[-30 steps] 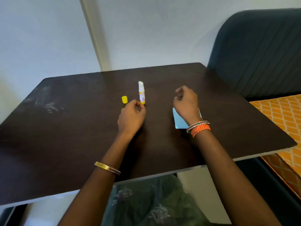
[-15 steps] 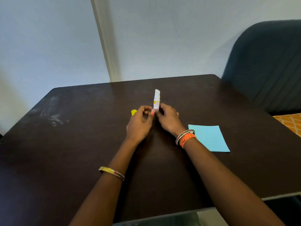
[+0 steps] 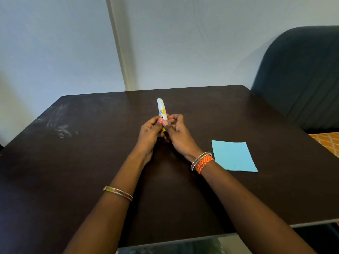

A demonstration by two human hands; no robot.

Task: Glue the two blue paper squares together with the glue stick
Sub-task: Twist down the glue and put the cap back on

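Between your two hands, over the middle of the dark table (image 3: 55, 180), stands the glue stick (image 3: 162, 110), upright and uncapped, its white glue end pointing up and away from you. Your left hand (image 3: 149, 133) has its fingers curled round the lower part of the tube from the left, a pink-painted thumbnail pressed against the label. Your right hand (image 3: 177, 133) meets it from the right, thumb and fingers pinching the tube's lower end, where a bit of yellow base shows just beneath your thumb. The two hands are touching each other around the stick, so both are closed on it together, raised a little above the tabletop.

To the right of your right wrist lies the blue paper (image 3: 233, 155), flat on the table, near the wrist but not touching either hand. It looks like one sheet from here; a thin edge along its near side hints at a second sheet underneath, though you cannot tell that for sure.

Your right wrist carries an orange woven band (image 3: 203, 163) beside thin beaded bangles, and your left forearm a gold bangle (image 3: 117, 193). A dark upholstered chair (image 3: 300, 79) sits beyond the table's right corner, against the pale wall (image 3: 55, 43).
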